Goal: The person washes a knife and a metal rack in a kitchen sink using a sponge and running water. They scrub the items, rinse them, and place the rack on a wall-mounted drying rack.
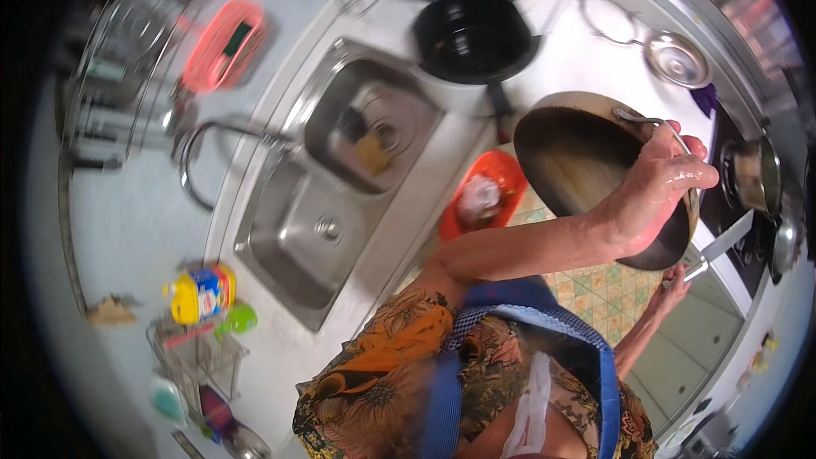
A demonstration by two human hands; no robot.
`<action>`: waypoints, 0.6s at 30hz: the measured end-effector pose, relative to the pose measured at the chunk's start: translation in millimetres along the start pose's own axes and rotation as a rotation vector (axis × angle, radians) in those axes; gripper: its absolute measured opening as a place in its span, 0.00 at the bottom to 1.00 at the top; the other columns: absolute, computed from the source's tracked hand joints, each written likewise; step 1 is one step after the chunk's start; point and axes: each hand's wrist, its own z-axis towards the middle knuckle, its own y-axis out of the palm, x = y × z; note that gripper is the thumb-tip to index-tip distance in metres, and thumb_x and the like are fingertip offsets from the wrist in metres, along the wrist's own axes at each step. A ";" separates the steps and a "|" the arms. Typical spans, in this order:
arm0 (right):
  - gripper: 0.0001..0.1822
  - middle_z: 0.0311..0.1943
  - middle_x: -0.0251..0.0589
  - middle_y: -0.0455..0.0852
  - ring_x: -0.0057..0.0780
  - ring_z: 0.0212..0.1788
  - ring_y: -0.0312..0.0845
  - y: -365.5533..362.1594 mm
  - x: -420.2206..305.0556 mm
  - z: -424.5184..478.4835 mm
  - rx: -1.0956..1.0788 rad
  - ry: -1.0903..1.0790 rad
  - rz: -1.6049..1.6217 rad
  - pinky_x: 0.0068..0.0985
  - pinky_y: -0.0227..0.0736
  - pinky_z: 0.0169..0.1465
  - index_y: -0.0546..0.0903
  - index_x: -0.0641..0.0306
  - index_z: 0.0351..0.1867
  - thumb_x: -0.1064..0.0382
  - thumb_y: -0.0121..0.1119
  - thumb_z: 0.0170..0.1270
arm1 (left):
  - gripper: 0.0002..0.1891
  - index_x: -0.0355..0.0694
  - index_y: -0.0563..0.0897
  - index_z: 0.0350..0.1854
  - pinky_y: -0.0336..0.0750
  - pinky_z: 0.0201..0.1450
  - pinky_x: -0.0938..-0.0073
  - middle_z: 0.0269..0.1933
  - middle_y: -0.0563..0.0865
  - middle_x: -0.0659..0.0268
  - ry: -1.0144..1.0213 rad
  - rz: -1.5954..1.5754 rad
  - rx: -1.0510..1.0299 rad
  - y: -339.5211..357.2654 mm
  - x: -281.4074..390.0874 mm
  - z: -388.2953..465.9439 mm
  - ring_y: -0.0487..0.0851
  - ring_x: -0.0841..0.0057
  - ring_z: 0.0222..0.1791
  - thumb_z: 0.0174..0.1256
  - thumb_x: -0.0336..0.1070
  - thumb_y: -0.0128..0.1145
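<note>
My left hand point(663, 185) looks wet and grips the metal loop handle of a dark wok point(574, 159). The wok hangs tilted over the tiled floor, its brown-black inside facing me. Lower and further right, my right hand point(672, 284) holds a metal utensil with a flat blade point(727, 236); whether it is a knife or a spatula I cannot tell. Its blade points toward the black stove point(743, 252). My left forearm passes in front of the wok's lower edge.
A double-bowl steel sink point(408, 194) lies left, with a yellow cloth point(371, 154) in its far bowl. A glossy black pan point(475, 38) sits beyond it on the counter. An orange waste bin point(451, 217) is by the counter's front edge. A pot point(755, 172) stands on the stove.
</note>
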 end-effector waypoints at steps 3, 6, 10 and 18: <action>0.08 0.23 0.29 0.67 0.14 0.23 0.60 17.1 -0.9 -36.6 -0.034 0.002 -0.026 0.13 0.57 0.25 0.69 0.64 0.37 0.68 0.54 0.57 | 0.25 0.34 0.59 0.49 0.62 0.52 0.79 0.42 0.70 0.62 0.034 -0.001 0.033 8.5 38.5 -76.1 0.71 0.80 0.43 0.48 0.26 0.54; 0.08 0.23 0.29 0.67 0.14 0.23 0.60 65.4 -12.1 -89.1 -0.141 0.069 -0.019 0.12 0.57 0.26 0.69 0.63 0.37 0.68 0.54 0.57 | 0.27 0.32 0.58 0.50 0.60 0.53 0.77 0.47 0.68 0.59 0.134 0.066 0.089 23.0 67.1 -160.1 0.68 0.77 0.47 0.47 0.27 0.54; 0.09 0.22 0.29 0.67 0.14 0.23 0.61 113.1 -12.1 -144.8 -0.343 0.090 0.005 0.12 0.57 0.26 0.70 0.62 0.37 0.68 0.55 0.56 | 0.28 0.32 0.57 0.52 0.57 0.55 0.75 0.51 0.65 0.56 0.217 0.161 0.085 36.7 111.5 -253.0 0.63 0.73 0.55 0.46 0.27 0.53; 0.12 0.26 0.33 0.70 0.16 0.23 0.61 195.6 -9.9 -239.2 -0.640 0.043 0.025 0.15 0.56 0.26 0.69 0.66 0.40 0.68 0.56 0.55 | 0.18 0.30 0.65 0.49 0.57 0.63 0.58 0.49 0.72 0.50 0.587 0.330 0.284 30.0 201.6 -363.3 0.66 0.53 0.57 0.54 0.26 0.45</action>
